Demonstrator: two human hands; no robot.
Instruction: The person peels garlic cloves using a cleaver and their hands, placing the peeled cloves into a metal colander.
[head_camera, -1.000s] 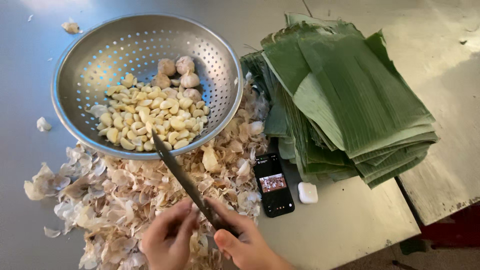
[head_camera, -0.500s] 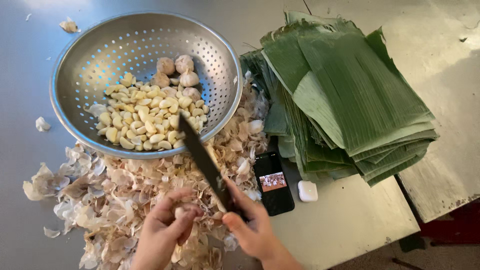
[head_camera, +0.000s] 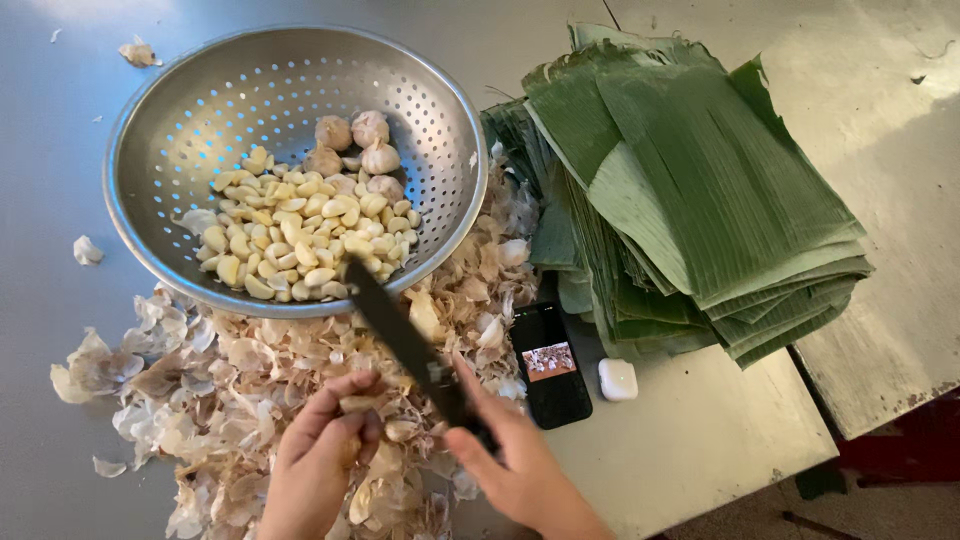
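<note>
Garlic skins (head_camera: 260, 400) cover the lower left of the frame, a loose heap that runs from under the colander (head_camera: 180, 130) down to the bottom edge, and both hands work right above it. The left hand (head_camera: 315, 460), low and left of centre, pinches a clove (head_camera: 358, 404) between curled fingertips, narrow and closed on it. The right hand (head_camera: 515, 465), just beside it at lower centre, is wrapped tight around the handle of a knife (head_camera: 395, 330) whose dark blade slants up and left, its tip reaching the near rim of the colander and overlapping it in the view. The colander fills the upper left, holding peeled cloves (head_camera: 290, 235) on its near side and a few whole bulbs (head_camera: 350, 140) towards the middle. To the right of the hands lies a phone (head_camera: 550, 365), screen up, touching the edge of the skins, with a small white case (head_camera: 617, 379) just beside it. A stack of banana leaves (head_camera: 690, 190) takes the upper right, its lower corner hanging past the phone's top. The table (head_camera: 700, 440) shows bare metal only in a wedge at lower right, ending at a corner near the frame's bottom, and in a strip along the left edge, where stray skins lie apart. A second surface (head_camera: 890, 150) butts against it at the far right.
</note>
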